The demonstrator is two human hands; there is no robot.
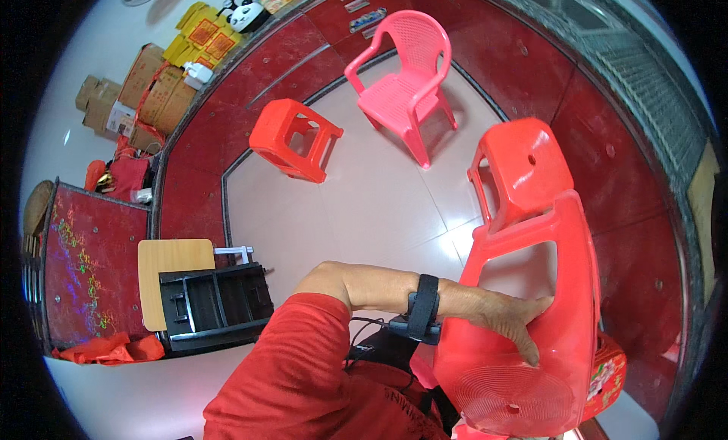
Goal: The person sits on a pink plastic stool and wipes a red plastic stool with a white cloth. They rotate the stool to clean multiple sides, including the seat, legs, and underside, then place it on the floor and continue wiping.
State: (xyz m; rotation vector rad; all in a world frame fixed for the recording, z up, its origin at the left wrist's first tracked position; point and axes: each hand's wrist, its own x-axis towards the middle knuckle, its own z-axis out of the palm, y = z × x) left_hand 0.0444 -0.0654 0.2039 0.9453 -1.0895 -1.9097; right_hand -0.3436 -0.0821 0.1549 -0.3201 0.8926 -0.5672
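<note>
A red plastic stool (515, 332) is tilted over in front of me at the lower right. Its ringed round seat (512, 403), with a small centre hole, is at the bottom of the view, and its legs point away. My left hand (515, 320) grips its side near the open gap between the legs, thumb towards the seat. A black strap with a small device (424, 309) is around my left wrist. Only a skin-coloured sliver shows below the seat at the bottom edge; it may be my right hand, otherwise hidden.
Another red stool (526, 167) stands just beyond. Farther off are a pink plastic armchair (406, 93) and an orange-red stool (296, 136). A black slatted item (219, 306) overlaps a wooden board (170, 255) at left. Cardboard boxes (165, 96) sit on a ledge. A floral red item (606, 377) is at right.
</note>
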